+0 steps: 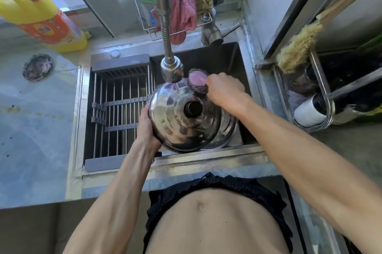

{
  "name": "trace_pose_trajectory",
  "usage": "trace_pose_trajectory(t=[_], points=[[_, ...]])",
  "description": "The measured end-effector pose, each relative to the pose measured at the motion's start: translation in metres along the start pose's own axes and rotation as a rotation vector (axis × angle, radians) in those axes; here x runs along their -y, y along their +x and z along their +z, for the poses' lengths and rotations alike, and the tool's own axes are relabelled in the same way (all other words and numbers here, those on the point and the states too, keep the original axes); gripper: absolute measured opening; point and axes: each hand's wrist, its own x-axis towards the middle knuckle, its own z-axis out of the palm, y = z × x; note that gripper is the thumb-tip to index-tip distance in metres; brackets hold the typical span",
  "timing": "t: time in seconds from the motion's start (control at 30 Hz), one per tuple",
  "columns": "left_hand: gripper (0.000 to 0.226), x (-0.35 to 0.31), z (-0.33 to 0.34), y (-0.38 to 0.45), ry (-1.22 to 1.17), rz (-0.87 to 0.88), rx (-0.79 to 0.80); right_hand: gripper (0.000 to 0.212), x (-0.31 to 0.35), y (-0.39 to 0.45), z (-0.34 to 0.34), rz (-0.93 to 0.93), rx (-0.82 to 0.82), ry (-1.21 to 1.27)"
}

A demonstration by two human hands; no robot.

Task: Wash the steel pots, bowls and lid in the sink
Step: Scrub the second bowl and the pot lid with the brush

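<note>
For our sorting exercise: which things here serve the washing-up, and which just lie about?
In use: steel lid, left hand, right hand, scrubber, tap head, pot, sink.
Idle: detergent bottle, pink cloth, brush.

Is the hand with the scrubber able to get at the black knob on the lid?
Probably yes. The right hand holds the scrubber just beyond the lid, and the knob faces up uncovered; the left hand only grips the rim.

Counter (37, 125) bears detergent bottle (47, 18); strainer (37, 67).
</note>
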Motion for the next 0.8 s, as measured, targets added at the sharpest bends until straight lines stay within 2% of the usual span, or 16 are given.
trace_pose_trajectory(t=[0.03, 0.17, 0.3, 0.43, 0.47, 0.6, 0.73, 0.8], points=[[0.057, 0.000, 0.000, 0.000, -0.004, -0.001, -0.001, 0.029, -0.004, -0.002, 0.000, 0.029, -0.003, -0.007], [0.059, -0.002, 0.002, 0.000, -0.029, -0.011, -0.008, 0.033, 0.007, -0.020, 0.005, -0.148, 0.026, -0.023], [0.065, -0.003, 0.002, 0.000, -0.034, 0.015, 0.014, 0.027, -0.029, -0.008, 0.004, 0.106, -0.009, 0.064], [0.064, -0.008, 0.004, 0.003, -0.033, 0.036, 0.017, 0.030, -0.010, -0.025, 0.009, -0.047, 0.043, 0.075], [0.063, -0.007, 0.004, 0.002, -0.035, 0.037, 0.020, 0.029, -0.011, -0.022, 0.009, -0.051, 0.034, 0.087], [0.065, -0.007, 0.001, 0.005, -0.089, 0.035, 0.022, 0.028, -0.038, -0.014, 0.009, 0.141, -0.009, 0.175], [0.058, -0.011, 0.007, 0.007, -0.192, -0.003, -0.042, 0.039, -0.021, -0.044, 0.026, -0.006, -0.009, 0.197], [0.056, -0.011, 0.013, 0.003, -0.190, -0.013, -0.060, 0.036, -0.029, -0.045, 0.029, 0.021, -0.020, 0.193]])
